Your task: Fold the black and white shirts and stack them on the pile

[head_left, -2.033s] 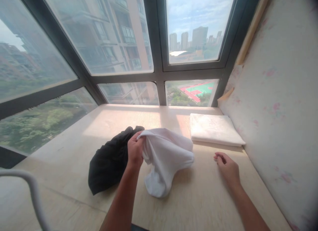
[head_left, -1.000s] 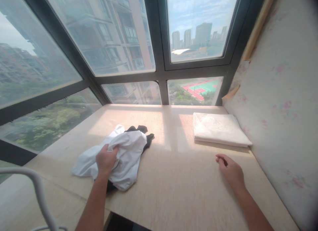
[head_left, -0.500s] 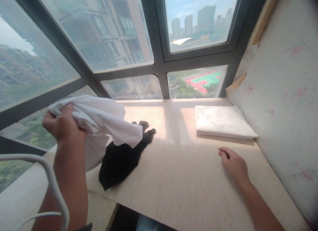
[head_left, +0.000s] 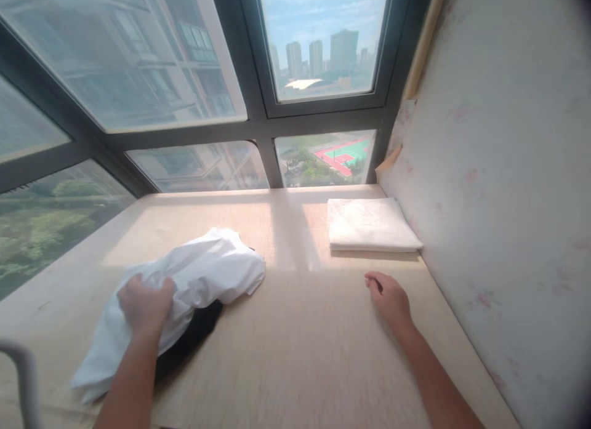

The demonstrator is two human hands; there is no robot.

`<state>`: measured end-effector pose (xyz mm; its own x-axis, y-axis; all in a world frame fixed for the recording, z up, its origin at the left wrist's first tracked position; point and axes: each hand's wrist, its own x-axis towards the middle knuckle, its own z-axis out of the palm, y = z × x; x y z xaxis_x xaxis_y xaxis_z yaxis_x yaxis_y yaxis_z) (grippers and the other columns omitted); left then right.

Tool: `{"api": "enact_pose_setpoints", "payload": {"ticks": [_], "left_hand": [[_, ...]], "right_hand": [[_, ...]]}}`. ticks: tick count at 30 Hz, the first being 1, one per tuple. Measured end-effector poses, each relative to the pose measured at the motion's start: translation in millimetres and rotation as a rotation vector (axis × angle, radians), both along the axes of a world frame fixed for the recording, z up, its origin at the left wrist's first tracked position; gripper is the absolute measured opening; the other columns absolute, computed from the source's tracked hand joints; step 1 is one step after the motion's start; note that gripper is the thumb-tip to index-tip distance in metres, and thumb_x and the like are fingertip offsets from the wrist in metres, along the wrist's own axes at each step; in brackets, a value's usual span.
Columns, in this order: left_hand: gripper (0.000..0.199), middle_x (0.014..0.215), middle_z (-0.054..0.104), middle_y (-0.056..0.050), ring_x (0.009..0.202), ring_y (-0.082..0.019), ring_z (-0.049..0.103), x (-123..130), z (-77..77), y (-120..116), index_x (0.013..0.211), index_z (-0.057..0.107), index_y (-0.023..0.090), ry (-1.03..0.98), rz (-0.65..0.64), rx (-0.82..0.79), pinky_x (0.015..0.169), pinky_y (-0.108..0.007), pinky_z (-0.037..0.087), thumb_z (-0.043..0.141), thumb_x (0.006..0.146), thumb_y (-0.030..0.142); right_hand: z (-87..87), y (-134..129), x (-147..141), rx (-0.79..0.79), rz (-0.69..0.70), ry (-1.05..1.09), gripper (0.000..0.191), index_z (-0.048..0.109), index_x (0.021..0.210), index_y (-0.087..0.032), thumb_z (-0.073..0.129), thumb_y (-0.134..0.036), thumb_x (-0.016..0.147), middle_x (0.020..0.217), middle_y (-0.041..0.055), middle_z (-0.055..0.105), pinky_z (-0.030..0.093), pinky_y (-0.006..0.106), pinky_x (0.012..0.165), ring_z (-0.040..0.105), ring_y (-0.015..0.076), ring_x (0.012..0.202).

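Below a wide window (head_left: pixel 258 131), a table (head_left: pixel 277 355) carries a white cloth (head_left: pixel 198 275) with the left hand (head_left: pixel 146 303) on it

The window fills the far side, and the table meets its frame, so daylight falls straight across the surface. The wall (head_left: pixel 498 170) closes off the right.

The white cloth lies crumpled on the left part of the table, humped in the middle and trailing flat toward the near left corner. The hump is probably there because of the black cloth (head_left: pixel 189 340) underneath, which props it up.

The folded cloth (head_left: pixel 372 226) sits far right, beside the wall. Squared and flat, it likely keeps its shape without being held, and it is well apart from the white cloth.

Of the black cloth, only a dark strip shows along the near edge of the white one; the rest is covered.

The left hand rests on the white cloth, thumb spread from the fingers. Blur and folds hide the fingertips, so I cannot tell whether its grip is clamped on fabric or merely pressing.

The right hand (head_left: pixel 390 300) lies on the table, just in front of the folded cloth. Its grip is loosely curled, thumb and fingertips together, with nothing visible inside, so it seems simply at rest
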<state>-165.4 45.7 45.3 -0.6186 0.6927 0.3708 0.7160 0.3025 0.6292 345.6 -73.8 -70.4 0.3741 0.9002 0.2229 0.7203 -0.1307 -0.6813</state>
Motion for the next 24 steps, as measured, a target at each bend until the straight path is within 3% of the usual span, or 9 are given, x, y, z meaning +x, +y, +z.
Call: {"api": "enact_pose_setpoints", "payload": {"ticks": [2, 4, 7, 9, 12, 15, 17, 20, 24], "left_hand": [[0.056, 0.134, 0.053, -0.014, 0.132, -0.039, 0.042, 17, 3.9, -5, 0.125, 0.050, 0.019, 0.247, -0.097, 0.083, 0.111, -0.060, 0.031, 0.063, 0.071, 0.031], [0.051, 0.137, 0.054, -0.015, 0.131, -0.037, 0.046, 43, -3.8, -15, 0.129, 0.051, 0.019, 0.513, -0.280, 0.124, 0.109, -0.055, 0.035, 0.056, 0.081, 0.032], [0.032, 0.129, 0.062, -0.014, 0.126, -0.033, 0.053, 85, -32.2, -26, 0.114, 0.064, 0.020, 0.763, -0.664, -0.031, 0.111, -0.052, 0.032, 0.051, 0.087, 0.029], [0.027, 0.128, 0.065, -0.011, 0.124, -0.030, 0.055, 103, -52.9, -25, 0.109, 0.066, 0.022, 0.837, -0.837, -0.158, 0.112, -0.051, 0.028, 0.048, 0.088, 0.023], [0.031, 0.130, 0.065, -0.009, 0.121, -0.027, 0.057, 107, -70.3, -9, 0.113, 0.065, 0.022, 0.813, -0.789, -0.216, 0.107, -0.044, 0.033, 0.044, 0.091, 0.018], [0.030, 0.127, 0.066, -0.012, 0.118, -0.028, 0.058, 106, -68.8, 10, 0.110, 0.065, 0.019, 0.762, -0.643, -0.208, 0.099, -0.042, 0.038, 0.043, 0.091, 0.017], [0.030, 0.123, 0.066, -0.013, 0.116, -0.029, 0.058, 114, -64.7, 13, 0.111, 0.064, 0.017, 0.733, -0.629, -0.188, 0.098, -0.042, 0.038, 0.044, 0.089, 0.016], [0.026, 0.108, 0.068, -0.010, 0.103, -0.025, 0.062, 141, -66.1, -2, 0.106, 0.063, 0.019, 0.612, -0.757, -0.210, 0.087, -0.036, 0.040, 0.042, 0.091, 0.018], [0.020, 0.085, 0.065, -0.005, 0.081, -0.021, 0.061, 173, -80.6, -31, 0.087, 0.059, 0.021, 0.463, -0.914, -0.298, 0.072, -0.031, 0.038, 0.040, 0.093, 0.021]], "right_hand": [[0.7, 1, -1, -0.001, -0.005, -0.002, 0.035, 0.073, 0.093, -0.020, 0.040, -0.031, 0.089, 0.100, 0.0106, 0.074, 0.048, 0.035, 0.081, 0.066, 0.0242, 0.093], [0.6, 1, 0, -0.003, -0.011, -0.003, 0.035, 0.072, 0.093, -0.020, 0.040, -0.031, 0.089, 0.100, 0.0102, 0.074, 0.048, 0.035, 0.082, 0.066, 0.0240, 0.094], [0.5, 2, 1, -0.006, -0.017, 0.003, 0.034, 0.072, 0.092, -0.021, 0.040, -0.031, 0.089, 0.099, 0.0100, 0.074, 0.048, 0.035, 0.082, 0.066, 0.0244, 0.094], [0.2, 2, 1, -0.004, -0.018, 0.020, 0.034, 0.072, 0.092, -0.020, 0.040, -0.032, 0.088, 0.098, 0.0099, 0.074, 0.048, 0.036, 0.082, 0.066, 0.0246, 0.093], [-1.1, 1, 0, 0.005, -0.014, 0.047, 0.034, 0.072, 0.091, -0.020, 0.041, -0.033, 0.087, 0.096, 0.0098, 0.074, 0.048, 0.037, 0.083, 0.067, 0.0250, 0.092], [-0.3, 1, 2, -0.010, -0.024, 0.093, 0.033, 0.072, 0.092, -0.020, 0.043, -0.034, 0.087, 0.094, 0.0090, 0.074, 0.049, 0.036, 0.082, 0.068, 0.0254, 0.091], [4.6, 5, 9, -0.016, -0.031, 0.152, 0.034, 0.072, 0.095, -0.019, 0.044, -0.036, 0.087, 0.092, 0.0084, 0.075, 0.051, 0.034, 0.077, 0.069, 0.0239, 0.085], [22.2, 26, 29, 0.070, -0.065, 0.130, 0.037, 0.071, 0.100, -0.017, 0.043, -0.040, 0.090, 0.089, 0.0083, 0.075, 0.052, 0.032, 0.073, 0.069, 0.0217, 0.076], [52.9, 84, 57, 0.112, -0.058, -0.198, 0.035, 0.068, 0.108, -0.018, 0.043, -0.040, 0.098, 0.105, 0.0096, 0.072, 0.053, 0.035, 0.085, 0.067, 0.0215, 0.095]]}}
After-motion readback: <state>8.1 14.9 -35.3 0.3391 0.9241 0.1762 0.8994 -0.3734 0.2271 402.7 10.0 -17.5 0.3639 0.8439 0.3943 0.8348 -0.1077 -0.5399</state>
